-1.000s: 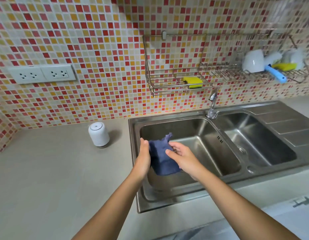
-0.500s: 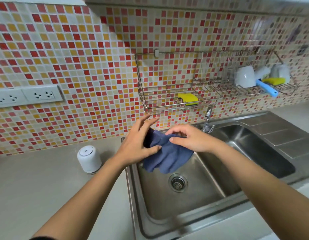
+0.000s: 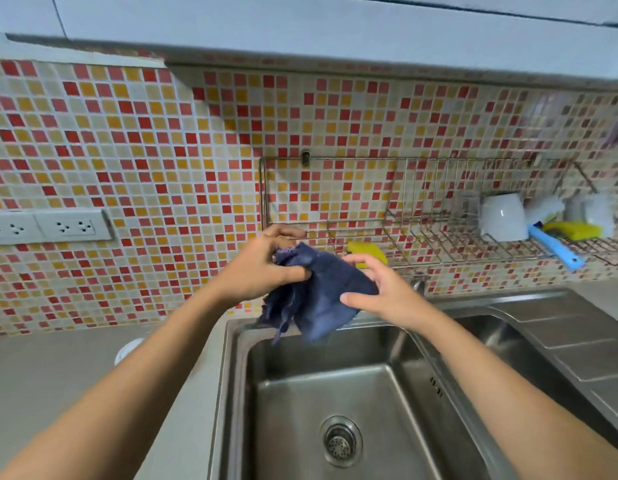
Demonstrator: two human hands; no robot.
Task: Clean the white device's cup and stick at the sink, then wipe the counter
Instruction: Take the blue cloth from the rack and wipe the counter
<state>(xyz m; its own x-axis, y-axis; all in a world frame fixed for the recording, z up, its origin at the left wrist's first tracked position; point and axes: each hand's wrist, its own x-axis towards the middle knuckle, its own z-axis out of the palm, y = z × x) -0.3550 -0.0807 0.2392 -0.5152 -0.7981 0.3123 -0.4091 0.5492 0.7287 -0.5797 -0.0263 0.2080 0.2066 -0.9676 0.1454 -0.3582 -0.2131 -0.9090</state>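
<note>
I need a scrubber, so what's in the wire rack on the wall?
The wire rack holds a yellow sponge, partly covered by the right hand; farther right, a white cup, a blue-handled brush and a second sponge. Other white items are blurred.

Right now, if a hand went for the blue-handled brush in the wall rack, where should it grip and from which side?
Grip the blue-handled brush by its handle's free end, coming from the front of the wire rack. The handle slopes out past the front rail, clear of wires; the bristle end sits crowded between the white cup and a yellow sponge.
</note>
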